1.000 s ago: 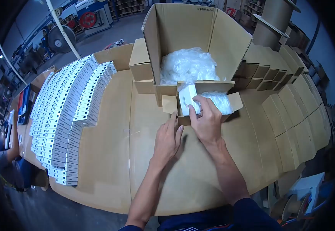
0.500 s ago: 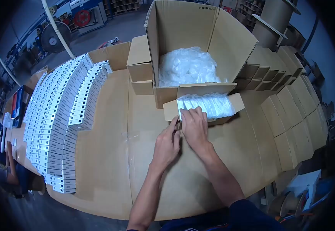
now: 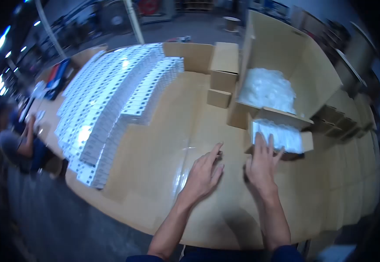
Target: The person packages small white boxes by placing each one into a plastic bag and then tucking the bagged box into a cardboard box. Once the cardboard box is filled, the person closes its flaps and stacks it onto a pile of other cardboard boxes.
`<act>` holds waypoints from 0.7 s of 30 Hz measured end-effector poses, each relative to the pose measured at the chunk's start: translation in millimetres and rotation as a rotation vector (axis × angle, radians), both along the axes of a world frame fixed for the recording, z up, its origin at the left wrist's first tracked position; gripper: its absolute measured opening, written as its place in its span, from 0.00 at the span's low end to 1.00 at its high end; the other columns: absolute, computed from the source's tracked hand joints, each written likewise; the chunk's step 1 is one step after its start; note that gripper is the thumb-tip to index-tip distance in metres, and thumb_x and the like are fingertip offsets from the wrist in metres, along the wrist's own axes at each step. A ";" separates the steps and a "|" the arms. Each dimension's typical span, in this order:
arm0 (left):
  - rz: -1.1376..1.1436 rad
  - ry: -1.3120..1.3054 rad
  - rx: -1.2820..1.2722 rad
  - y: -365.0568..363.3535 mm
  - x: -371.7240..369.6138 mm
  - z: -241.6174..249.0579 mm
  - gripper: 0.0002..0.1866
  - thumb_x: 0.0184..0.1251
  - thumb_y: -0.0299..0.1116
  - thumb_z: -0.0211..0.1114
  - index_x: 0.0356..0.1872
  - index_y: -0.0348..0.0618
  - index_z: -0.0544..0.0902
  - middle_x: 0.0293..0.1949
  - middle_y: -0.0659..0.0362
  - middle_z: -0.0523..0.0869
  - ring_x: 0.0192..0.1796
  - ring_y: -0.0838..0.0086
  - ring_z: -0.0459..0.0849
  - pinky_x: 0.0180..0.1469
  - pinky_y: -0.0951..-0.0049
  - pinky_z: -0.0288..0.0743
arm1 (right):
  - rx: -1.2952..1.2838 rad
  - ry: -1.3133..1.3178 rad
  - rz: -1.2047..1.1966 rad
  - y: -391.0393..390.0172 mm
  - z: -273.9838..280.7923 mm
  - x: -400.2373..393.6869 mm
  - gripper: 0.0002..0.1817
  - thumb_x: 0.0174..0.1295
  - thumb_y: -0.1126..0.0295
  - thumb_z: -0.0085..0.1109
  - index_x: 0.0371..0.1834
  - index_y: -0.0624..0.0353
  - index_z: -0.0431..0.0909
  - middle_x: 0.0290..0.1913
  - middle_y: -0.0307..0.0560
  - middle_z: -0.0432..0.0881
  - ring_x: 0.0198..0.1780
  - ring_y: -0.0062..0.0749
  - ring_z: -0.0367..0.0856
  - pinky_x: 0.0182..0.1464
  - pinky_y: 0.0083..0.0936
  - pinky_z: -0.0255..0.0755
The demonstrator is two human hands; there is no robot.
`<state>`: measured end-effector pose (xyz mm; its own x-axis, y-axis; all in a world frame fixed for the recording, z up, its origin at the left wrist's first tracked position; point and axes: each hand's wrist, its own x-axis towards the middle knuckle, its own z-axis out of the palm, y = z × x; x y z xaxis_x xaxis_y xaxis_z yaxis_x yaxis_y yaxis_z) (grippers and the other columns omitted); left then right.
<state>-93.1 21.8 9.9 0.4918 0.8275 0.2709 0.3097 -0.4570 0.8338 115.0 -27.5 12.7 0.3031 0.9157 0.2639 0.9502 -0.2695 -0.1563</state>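
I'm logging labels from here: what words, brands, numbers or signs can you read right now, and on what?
No text can be read.
Stacked white boxes: marks on the faces, too small and blurred.
Large open carton: one dark mark near the top edge, too blurred.
Small open carton and wrapped packs inside: no legible print.

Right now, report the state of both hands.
Left hand: open, nothing visible in it, over the cardboard.
Right hand: open, at the small carton of wrapped packs; whether it touches them cannot be told.
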 end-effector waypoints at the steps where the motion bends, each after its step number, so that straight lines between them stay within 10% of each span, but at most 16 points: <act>1: 0.045 0.034 0.043 4.2 -18.1 0.9 0.32 0.73 0.26 0.64 0.77 0.41 0.68 0.60 0.42 0.84 0.60 0.50 0.85 0.66 0.56 0.76 | 0.113 -0.001 -0.008 5.3 8.7 -17.1 0.42 0.61 0.72 0.58 0.83 0.60 0.58 0.81 0.56 0.64 0.86 0.57 0.48 0.79 0.77 0.33; 12: 0.652 0.277 0.432 110.0 -155.9 -17.3 0.36 0.68 0.25 0.65 0.77 0.38 0.64 0.71 0.41 0.74 0.71 0.45 0.73 0.74 0.52 0.67 | 0.036 0.338 0.872 140.9 -9.2 -161.8 0.45 0.63 0.74 0.54 0.86 0.58 0.48 0.79 0.60 0.66 0.82 0.61 0.57 0.80 0.67 0.49; 21: 0.654 0.368 0.448 128.5 -170.1 -30.2 0.39 0.66 0.23 0.64 0.80 0.43 0.64 0.70 0.48 0.77 0.68 0.49 0.74 0.72 0.52 0.68 | -0.019 0.208 0.830 222.3 -6.3 -217.4 0.48 0.66 0.75 0.52 0.88 0.56 0.38 0.79 0.61 0.66 0.84 0.60 0.55 0.79 0.71 0.48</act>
<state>-263.3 150.3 -20.3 0.0754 0.8279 0.5558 0.8387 -0.3541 0.4137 -102.5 194.8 6.5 -0.4268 0.8662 0.2600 0.7937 0.4966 -0.3514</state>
